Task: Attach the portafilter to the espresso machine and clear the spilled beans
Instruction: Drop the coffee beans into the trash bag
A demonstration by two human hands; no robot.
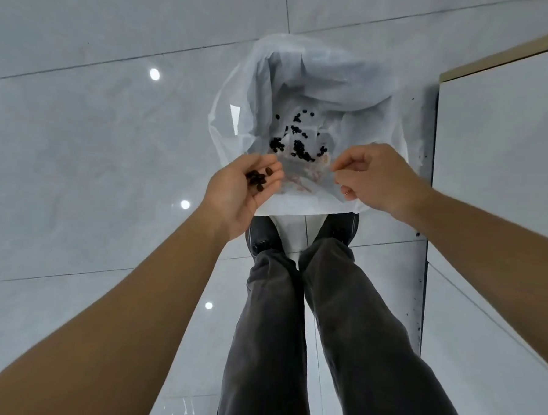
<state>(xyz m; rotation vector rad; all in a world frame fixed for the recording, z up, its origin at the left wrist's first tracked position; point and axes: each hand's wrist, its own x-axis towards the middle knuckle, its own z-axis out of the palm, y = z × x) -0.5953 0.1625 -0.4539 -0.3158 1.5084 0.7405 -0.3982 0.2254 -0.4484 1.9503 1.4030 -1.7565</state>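
Note:
I look straight down at a bin lined with a white plastic bag [304,82] on the floor. Several dark coffee beans [297,138] lie inside the bag. My left hand [235,195] is palm up over the bag's near left rim, cupping several more beans [257,176] on its fingers. My right hand [376,177] hovers over the bag's near right rim with fingers curled and fingertips pinched; whether it holds a bean is unclear. The portafilter and the espresso machine are out of view.
My legs in dark grey trousers [292,319] and dark shoes [261,235] stand right behind the bin. A white cabinet [504,156] with a wooden top edge rises at the right. Glossy grey floor tiles [79,133] spread to the left.

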